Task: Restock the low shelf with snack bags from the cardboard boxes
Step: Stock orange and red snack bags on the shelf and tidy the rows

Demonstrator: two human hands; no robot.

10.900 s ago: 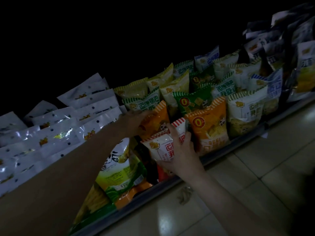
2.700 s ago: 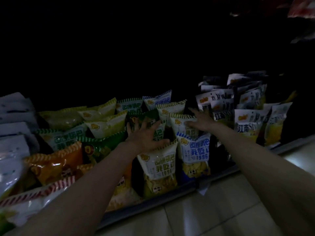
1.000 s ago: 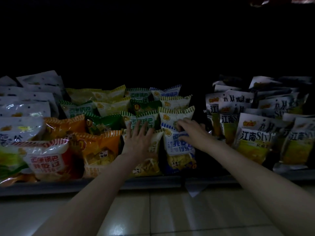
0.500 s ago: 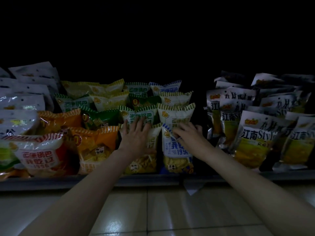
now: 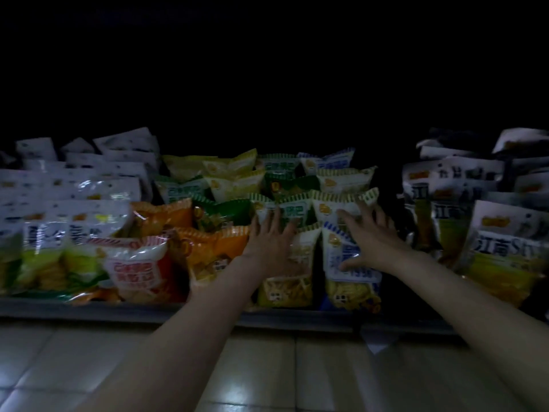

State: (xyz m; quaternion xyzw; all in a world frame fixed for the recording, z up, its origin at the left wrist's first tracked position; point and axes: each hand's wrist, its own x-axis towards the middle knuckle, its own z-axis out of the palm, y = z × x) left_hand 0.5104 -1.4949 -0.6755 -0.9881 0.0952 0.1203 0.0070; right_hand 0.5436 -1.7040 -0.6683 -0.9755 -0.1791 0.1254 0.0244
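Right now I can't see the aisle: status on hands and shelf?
Left hand flat on yellow bag. Right hand spread over blue bag, fingers straight. Shelf packed with bags. No box in view.

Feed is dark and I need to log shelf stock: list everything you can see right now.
white bags: many, white, shelf left.
red-striped bag: one, red and white, front left.
orange bags: at least two, left of centre.
green-striped bags: several, centre rows.
blue-striped bag: one, front centre.
yellow-bottomed bags: many, shelf right.
shelf edge: grey.
floor tiles: pale.
left hand: flat on centre bags.
right hand: spread over the blue-striped bag.
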